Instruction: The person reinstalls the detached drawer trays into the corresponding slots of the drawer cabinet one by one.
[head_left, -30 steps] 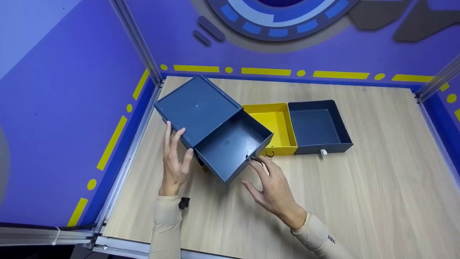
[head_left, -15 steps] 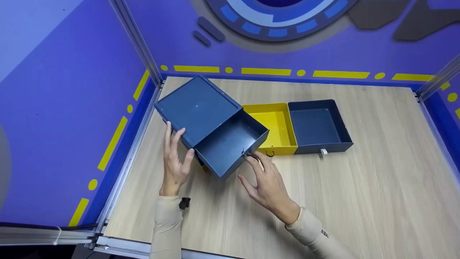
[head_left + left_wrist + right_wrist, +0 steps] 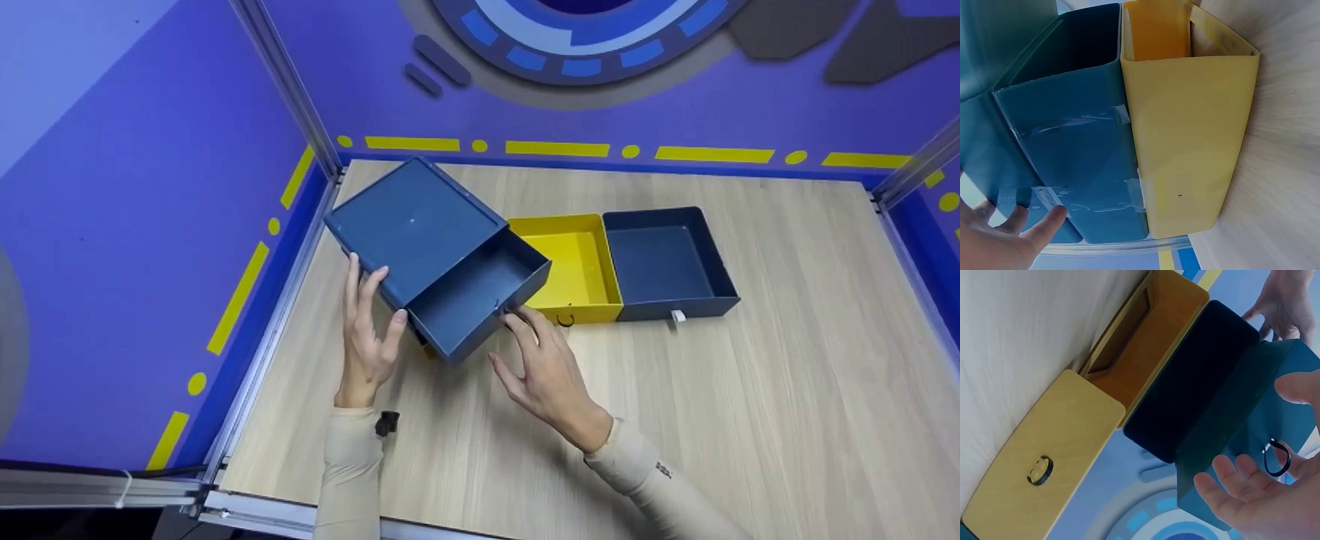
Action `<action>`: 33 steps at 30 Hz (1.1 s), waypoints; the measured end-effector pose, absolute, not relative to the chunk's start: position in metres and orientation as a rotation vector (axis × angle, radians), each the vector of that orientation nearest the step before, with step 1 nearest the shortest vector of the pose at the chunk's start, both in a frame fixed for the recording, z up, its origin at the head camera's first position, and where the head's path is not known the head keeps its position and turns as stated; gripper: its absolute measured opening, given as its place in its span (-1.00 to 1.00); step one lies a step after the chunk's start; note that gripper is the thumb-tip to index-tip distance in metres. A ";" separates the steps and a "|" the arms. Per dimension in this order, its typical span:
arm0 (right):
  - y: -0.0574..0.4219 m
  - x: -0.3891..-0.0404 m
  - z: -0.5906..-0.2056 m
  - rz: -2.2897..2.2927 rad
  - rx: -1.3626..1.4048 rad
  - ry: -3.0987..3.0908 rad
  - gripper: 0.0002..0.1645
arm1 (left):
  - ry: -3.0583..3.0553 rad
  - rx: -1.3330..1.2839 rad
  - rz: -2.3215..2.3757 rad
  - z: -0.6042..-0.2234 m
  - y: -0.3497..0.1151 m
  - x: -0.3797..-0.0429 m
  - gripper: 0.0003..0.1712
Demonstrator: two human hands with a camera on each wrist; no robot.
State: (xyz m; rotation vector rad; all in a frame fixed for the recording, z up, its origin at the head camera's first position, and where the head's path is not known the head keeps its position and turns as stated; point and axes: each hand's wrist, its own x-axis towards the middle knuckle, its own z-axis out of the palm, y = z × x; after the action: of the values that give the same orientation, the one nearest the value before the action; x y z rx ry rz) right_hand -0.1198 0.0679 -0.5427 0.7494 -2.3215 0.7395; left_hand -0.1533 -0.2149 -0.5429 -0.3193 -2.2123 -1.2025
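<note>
A dark blue drawer unit (image 3: 412, 225) tops a stack and stands at an angle on the left of the table. Its drawer (image 3: 469, 300) is partly out, with a bare inside. At the drawer's front is my right hand (image 3: 547, 367), fingers extended against it beside the black loop handle (image 3: 1278, 458). My left hand (image 3: 365, 345) rests with spread fingers along the unit's left side. Under the top unit, the left wrist view has a dark blue casing (image 3: 1084, 152) and a yellow casing (image 3: 1190, 140) at the bottom, both without drawers.
Right of the stack, a yellow drawer (image 3: 577, 259) and a dark blue drawer (image 3: 660, 262) with a white tab lie side by side on the wooden table (image 3: 810, 360). Purple-blue panels (image 3: 555, 124) border the table behind and at the sides.
My right hand has moved up and left along with the drawer front, and the drawer has slid further into the top unit. My left hand has kept its place.
</note>
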 end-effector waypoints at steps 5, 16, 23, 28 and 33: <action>0.061 -0.126 -0.545 0.736 0.760 -2.303 -0.27 | -2.211 -0.336 -1.206 -0.544 -0.217 -0.153 -0.27; 0.045 -0.141 -0.543 0.724 0.751 -2.340 -0.22 | -2.208 -0.338 -1.203 -0.544 -0.217 -0.154 -0.27; 0.033 -0.151 -0.538 0.703 0.739 -2.378 -0.22 | -2.212 -0.330 -1.203 -0.545 -0.215 -0.155 -0.27; 0.027 -0.157 -0.536 0.702 0.741 -2.387 -0.21 | -2.222 -0.326 -1.200 -0.545 -0.215 -0.154 -0.28; 0.023 -0.160 -0.535 0.709 0.749 -2.403 -0.20 | -2.218 -0.332 -1.199 -0.544 -0.216 -0.154 -0.27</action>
State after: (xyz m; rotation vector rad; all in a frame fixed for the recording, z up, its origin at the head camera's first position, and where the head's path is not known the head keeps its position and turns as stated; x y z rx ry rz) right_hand -0.1597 0.0230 -0.5347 0.7492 -2.4029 0.7088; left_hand -0.1536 -0.2164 -0.5440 -0.3321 -2.2176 -1.1994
